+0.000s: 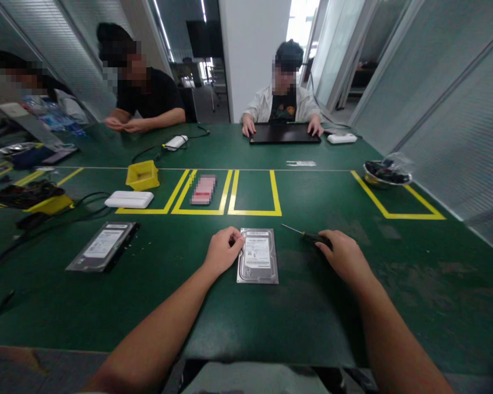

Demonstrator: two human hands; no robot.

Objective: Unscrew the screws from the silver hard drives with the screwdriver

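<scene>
A broad dark-green work table (pixel 353 306) with yellow tape outlines fills the view. Across it sit a person in a white jacket (pixel 285 101) with both hands on a flat black slab (pixel 284 134), and a person in a black shirt (pixel 148 93) with hands together on the table edge. A second silver hard drive (pixel 103 246) with a white label lies flat at the near left, well apart from the hands, with black cables (pixel 57 216) trailing beyond it. A white rectangular box (pixel 129 199) lies on the yellow tape line, a small yellow plastic bin (pixel 142 175) just behind it. A shallow round tray of dark parts (pixel 387 174) sits at the far right.

The silver rectangular hard drive (pixel 257 256) with a white label lies flat at the near centre, label up, nothing over it. The left hand (pixel 222 251) is loosely curled, its fingertips touching the drive's upper left corner, not lifting it. The right hand (pixel 343 254) lies just right of the drive, fingers closing on the black handle of a thin screwdriver (pixel 302 233), whose metal shaft lies on the table pointing left toward the drive's top right corner, a little short of it.
</scene>
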